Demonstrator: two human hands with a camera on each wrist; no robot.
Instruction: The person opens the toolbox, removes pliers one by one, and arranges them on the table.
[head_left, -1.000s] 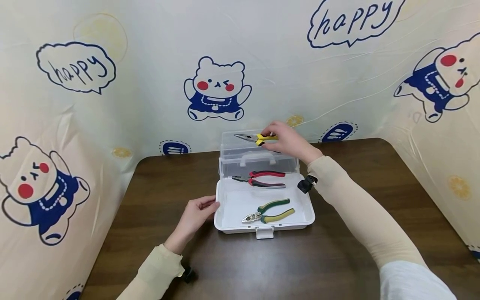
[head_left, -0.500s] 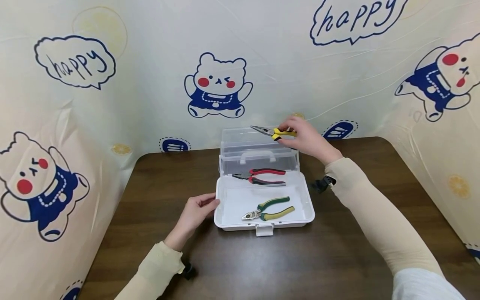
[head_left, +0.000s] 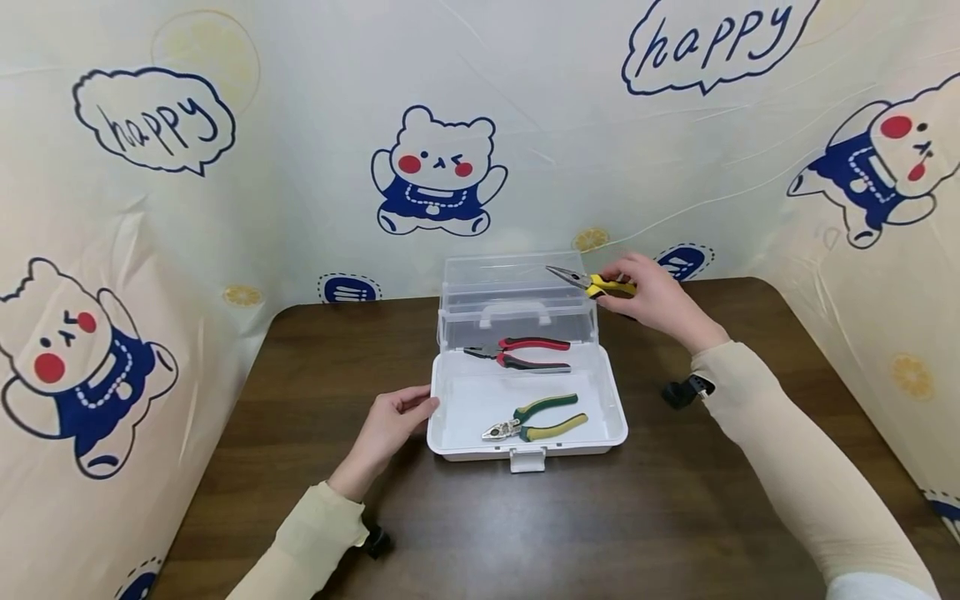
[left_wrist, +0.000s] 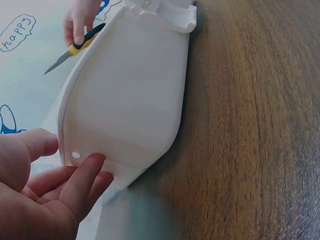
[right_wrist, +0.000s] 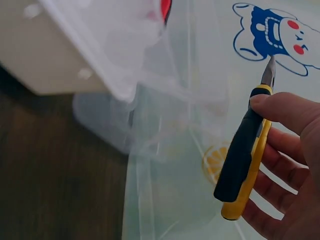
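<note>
My left hand [head_left: 384, 432] grips the left side of a white toolbox [head_left: 465, 455], thumb on the rim and fingers against the outer wall [left_wrist: 130, 90]. My right hand [head_left: 671, 304] holds long-nose pliers [head_left: 597, 285] with yellow-and-black handles, raised beyond the box's back right corner. Their tapered nose points left; the right wrist view shows the thumb [right_wrist: 285, 110] pressing the handle. Inside the box lie red-and-black pliers [head_left: 534, 343] at the back and green-and-yellow combination pliers [head_left: 555, 428] near the front, handles spread.
The box's clear lid [head_left: 517, 275] stands open at the back, its carry handle [head_left: 514, 310] facing forward. A white latch [head_left: 528, 460] hangs at the front. Brown wooden table [head_left: 480, 533] surrounds the box, and a printed cloth [head_left: 315, 183] rises behind it.
My right hand has carried the long-nose pliers rightward, from above the lid to beyond its right side. My left hand and the two pliers in the box have stayed put.
</note>
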